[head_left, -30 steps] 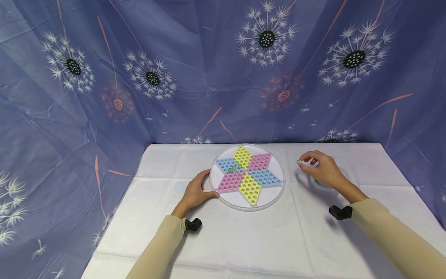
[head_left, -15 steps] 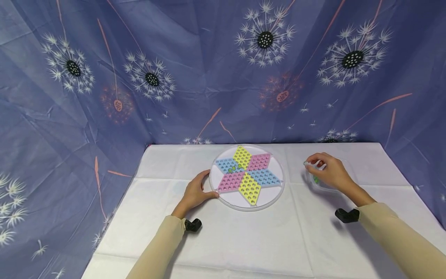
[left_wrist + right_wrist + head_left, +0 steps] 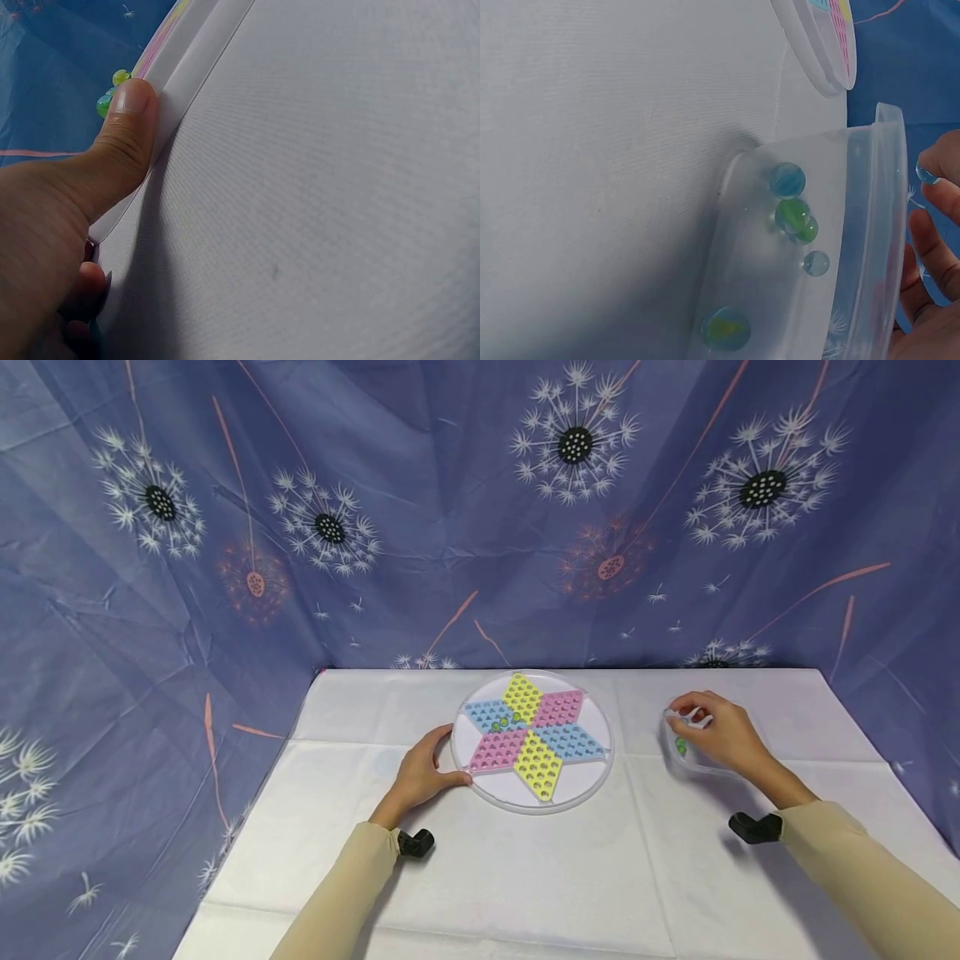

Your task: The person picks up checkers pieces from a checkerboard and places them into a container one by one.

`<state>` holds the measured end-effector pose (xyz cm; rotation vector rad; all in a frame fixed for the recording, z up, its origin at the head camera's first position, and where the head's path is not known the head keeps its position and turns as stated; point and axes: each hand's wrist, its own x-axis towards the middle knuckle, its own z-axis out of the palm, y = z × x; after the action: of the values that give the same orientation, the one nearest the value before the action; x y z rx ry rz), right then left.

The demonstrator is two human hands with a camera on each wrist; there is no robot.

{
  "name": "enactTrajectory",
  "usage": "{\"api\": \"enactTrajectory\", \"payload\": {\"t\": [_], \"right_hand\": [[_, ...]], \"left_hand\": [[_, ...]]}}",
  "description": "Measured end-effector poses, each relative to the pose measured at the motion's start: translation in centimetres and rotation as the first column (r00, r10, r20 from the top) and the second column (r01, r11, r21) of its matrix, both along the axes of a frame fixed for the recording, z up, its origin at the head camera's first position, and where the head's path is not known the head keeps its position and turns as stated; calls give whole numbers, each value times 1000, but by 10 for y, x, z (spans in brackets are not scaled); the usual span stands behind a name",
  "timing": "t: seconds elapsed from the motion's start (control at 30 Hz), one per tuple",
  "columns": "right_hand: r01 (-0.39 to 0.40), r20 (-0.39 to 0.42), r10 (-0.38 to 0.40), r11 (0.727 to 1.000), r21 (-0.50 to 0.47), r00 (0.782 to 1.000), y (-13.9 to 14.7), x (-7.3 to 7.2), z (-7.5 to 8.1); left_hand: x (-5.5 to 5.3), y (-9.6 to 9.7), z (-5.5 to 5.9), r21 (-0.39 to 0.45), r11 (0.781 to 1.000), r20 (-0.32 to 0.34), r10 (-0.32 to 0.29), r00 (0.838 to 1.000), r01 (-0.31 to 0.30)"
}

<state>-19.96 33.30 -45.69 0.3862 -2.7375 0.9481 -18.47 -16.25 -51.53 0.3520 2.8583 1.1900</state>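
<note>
A round white Chinese checkers board (image 3: 588,777) with a star of yellow, pink and blue sections lies on the table. Several green marbles (image 3: 505,722) sit in its blue section at the left. My left hand (image 3: 420,774) holds the board's left edge, thumb on the rim (image 3: 169,82); its other fingers are partly hidden. At the right, my right hand (image 3: 722,737) pinches a small bluish clear marble (image 3: 925,174) between thumb and index finger. That hand is above a clear plastic container (image 3: 889,225). Inside it lie several marbles, among them a blue one (image 3: 787,180) and a yellow-green one (image 3: 726,328).
A white cloth (image 3: 555,877) covers the table, with creases running across it. Behind and to the left hangs a blue curtain (image 3: 450,485) with dandelion prints. A black wrist camera (image 3: 753,827) sits at the right sleeve, another (image 3: 416,843) at the left.
My right hand has moved a little to the right, back over the container, with the small marble still pinched. The left hand and the board have stayed in place.
</note>
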Motion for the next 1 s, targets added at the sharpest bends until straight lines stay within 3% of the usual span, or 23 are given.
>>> {"api": "enactTrajectory", "payload": {"t": [1.0], "right_hand": [[38,9,-38,999,10,999,12,4,-6]], "left_hand": [[1,2,4,-6,1000,18,-2,1000,2]]}}
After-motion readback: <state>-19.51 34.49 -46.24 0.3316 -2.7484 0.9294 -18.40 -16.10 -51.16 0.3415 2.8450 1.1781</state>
